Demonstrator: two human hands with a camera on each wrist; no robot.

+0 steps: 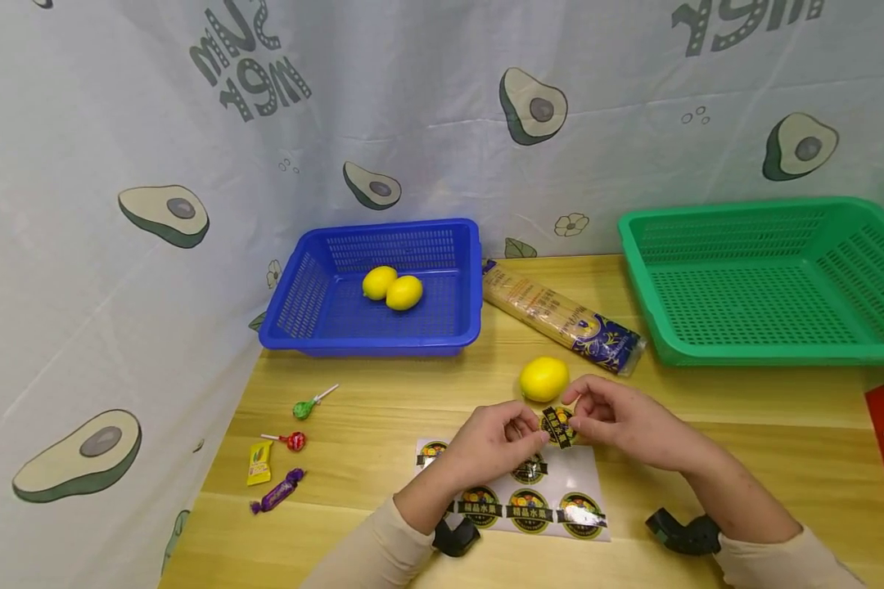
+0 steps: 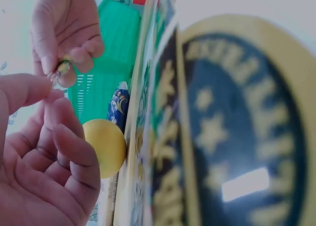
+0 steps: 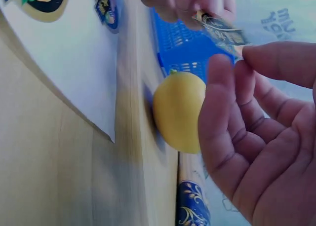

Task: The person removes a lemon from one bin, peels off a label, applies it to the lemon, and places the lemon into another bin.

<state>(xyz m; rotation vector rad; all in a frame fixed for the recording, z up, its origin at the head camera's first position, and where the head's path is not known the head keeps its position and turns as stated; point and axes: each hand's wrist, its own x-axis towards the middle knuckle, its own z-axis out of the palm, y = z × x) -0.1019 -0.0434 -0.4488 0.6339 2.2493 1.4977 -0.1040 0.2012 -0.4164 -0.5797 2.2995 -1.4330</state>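
Pinching round black-and-gold sticker (image 1: 558, 425), left hand (image 1: 492, 442) and right hand (image 1: 619, 417) both in fingertip grip, above sheet (image 1: 582, 474)

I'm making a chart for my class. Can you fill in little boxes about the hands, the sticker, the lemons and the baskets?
Left hand: pinches the sticker
Right hand: pinches the same sticker
Sticker sheet: flat on the table, under the hands
Loose lemon: on the table beyond the hands
Blue basket: holds two lemons
Green basket: nothing seen inside
Sweets: left side of table

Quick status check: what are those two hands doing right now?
Left hand and right hand both pinch one round sticker above the sticker sheet. Lemon just behind, untouched. Nothing in the way.
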